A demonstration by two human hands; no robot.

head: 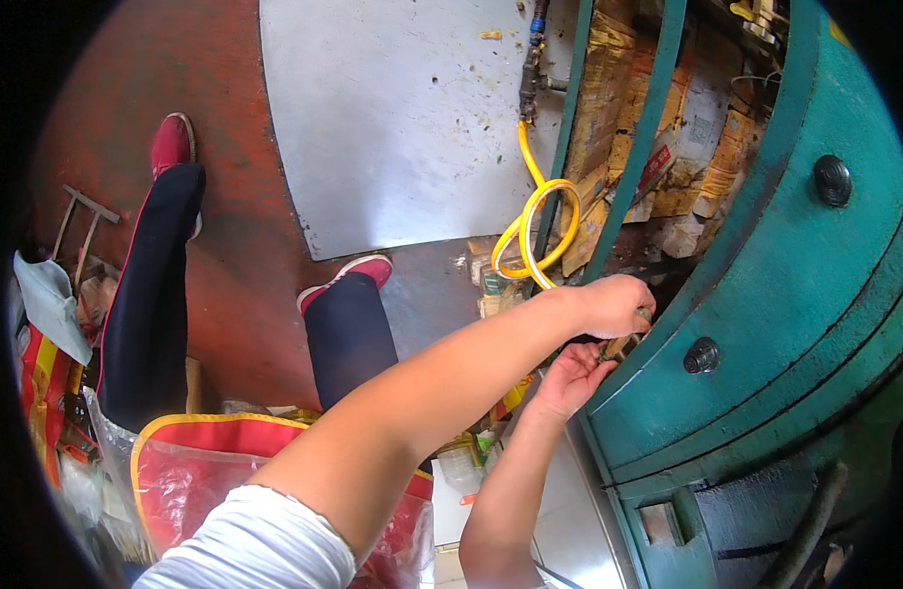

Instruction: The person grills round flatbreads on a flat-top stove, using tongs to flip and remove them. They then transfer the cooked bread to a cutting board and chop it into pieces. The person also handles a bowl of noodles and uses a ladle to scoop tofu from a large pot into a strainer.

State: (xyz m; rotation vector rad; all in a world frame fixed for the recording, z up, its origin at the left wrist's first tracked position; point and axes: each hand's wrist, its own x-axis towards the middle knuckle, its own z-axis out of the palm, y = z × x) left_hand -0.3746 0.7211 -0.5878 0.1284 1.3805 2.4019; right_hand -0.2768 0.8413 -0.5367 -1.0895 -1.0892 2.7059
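Both of my hands are at the inner edge of a green painted metal machine housing (753, 309). My left hand (619, 305), reaching across from the left, has its fingers curled round the upper end of a small brass-coloured part (617, 347), perhaps a fitting. Below it my right hand (575, 374), palm up, pinches the lower end between thumb and fingers. The fingers and the housing edge partly hide the part, so its exact kind cannot be told. A looped yellow hose (528, 221) hangs just left of the hands, its lower end passing behind my left forearm.
Green metal bars (635, 147) stand beside stained cardboard (598, 88). Two black knobs (832, 180) stick out of the housing. A grey sheet (407, 132) lies on the red floor (230, 294) by my feet. Bags and a metal-framed item (87, 206) are at the left.
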